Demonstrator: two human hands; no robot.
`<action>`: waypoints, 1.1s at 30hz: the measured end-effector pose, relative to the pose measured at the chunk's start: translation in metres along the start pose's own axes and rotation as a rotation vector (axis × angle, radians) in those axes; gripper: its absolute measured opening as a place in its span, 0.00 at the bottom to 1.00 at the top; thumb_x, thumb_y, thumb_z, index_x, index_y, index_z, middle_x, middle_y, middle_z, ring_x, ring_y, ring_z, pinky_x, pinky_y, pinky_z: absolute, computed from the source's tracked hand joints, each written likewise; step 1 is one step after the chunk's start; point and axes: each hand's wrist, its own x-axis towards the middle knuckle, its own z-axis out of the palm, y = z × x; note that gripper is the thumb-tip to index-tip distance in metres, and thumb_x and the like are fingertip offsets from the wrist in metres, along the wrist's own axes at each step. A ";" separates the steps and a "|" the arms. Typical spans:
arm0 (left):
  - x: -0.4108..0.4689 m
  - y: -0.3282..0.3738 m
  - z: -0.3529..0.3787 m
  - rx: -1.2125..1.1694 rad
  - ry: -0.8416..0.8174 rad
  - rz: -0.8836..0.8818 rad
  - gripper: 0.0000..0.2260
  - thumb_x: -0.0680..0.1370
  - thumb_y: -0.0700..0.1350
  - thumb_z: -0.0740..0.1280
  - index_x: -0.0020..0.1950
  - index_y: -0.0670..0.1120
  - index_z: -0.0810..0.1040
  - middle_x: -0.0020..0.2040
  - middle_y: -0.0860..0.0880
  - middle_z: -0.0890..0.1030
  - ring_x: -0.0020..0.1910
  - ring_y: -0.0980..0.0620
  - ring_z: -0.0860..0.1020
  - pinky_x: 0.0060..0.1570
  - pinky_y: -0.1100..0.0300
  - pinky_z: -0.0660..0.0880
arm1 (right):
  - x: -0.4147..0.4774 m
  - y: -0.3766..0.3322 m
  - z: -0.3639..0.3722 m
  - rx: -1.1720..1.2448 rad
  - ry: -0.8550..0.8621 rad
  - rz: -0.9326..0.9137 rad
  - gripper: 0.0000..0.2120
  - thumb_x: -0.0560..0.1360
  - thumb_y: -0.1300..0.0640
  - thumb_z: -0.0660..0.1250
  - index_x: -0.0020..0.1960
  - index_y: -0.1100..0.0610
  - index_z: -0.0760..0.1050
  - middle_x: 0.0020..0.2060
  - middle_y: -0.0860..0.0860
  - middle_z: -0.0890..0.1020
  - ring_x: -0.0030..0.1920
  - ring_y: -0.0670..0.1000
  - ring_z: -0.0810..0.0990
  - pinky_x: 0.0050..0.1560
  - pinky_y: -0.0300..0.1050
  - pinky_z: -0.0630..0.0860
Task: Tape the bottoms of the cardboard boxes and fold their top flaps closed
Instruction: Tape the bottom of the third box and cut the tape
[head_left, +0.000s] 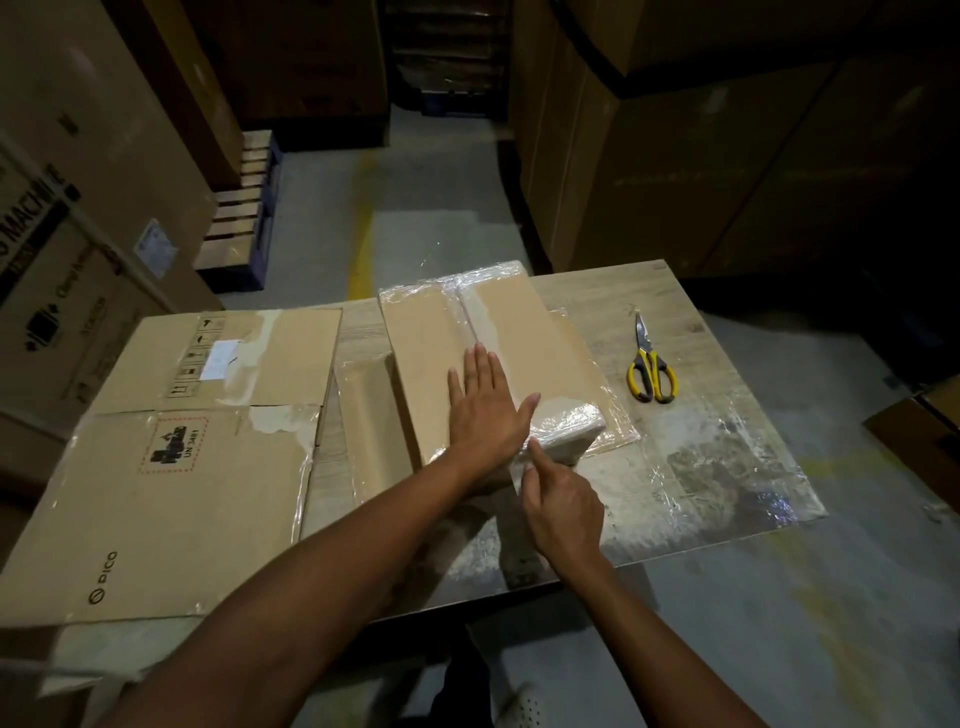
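Observation:
A small brown cardboard box (426, 343) lies on the wooden table (727, 415), its seam and both ends covered in clear shiny tape. My left hand (485, 410) lies flat on top of it with fingers straight and spread. My right hand (563, 506) is at the box's near right end, its index finger stretched out and pressing the clear tape (566, 431) against the box, the other fingers curled. A large flattened box (182, 467) with printed marks and old tape lies on the left of the table.
Yellow-handled scissors (649, 369) lie on the table to the right of the box. Tape residue shines on the table's right part. Tall stacked cartons stand left and right, a wooden pallet (244, 208) at the back left. Another carton (919, 431) sits at the right edge.

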 end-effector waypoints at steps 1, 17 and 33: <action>-0.001 -0.001 0.000 0.007 0.004 0.007 0.39 0.81 0.67 0.43 0.80 0.40 0.39 0.80 0.42 0.36 0.79 0.45 0.34 0.76 0.43 0.36 | 0.000 0.000 -0.001 0.012 0.001 -0.005 0.26 0.77 0.46 0.51 0.73 0.44 0.70 0.49 0.57 0.84 0.49 0.59 0.81 0.46 0.51 0.75; 0.022 -0.046 -0.017 0.120 -0.063 0.201 0.40 0.79 0.69 0.43 0.80 0.43 0.37 0.80 0.44 0.34 0.78 0.48 0.33 0.77 0.45 0.36 | 0.056 0.011 -0.025 -0.162 -0.005 -0.022 0.17 0.74 0.56 0.71 0.61 0.50 0.72 0.68 0.55 0.69 0.64 0.58 0.70 0.55 0.52 0.74; 0.082 0.061 -0.021 0.055 0.037 0.216 0.28 0.83 0.53 0.55 0.80 0.42 0.54 0.81 0.39 0.51 0.80 0.39 0.47 0.77 0.42 0.44 | 0.115 0.028 -0.028 0.234 0.066 0.203 0.07 0.76 0.57 0.61 0.40 0.55 0.75 0.37 0.50 0.81 0.39 0.53 0.79 0.41 0.50 0.75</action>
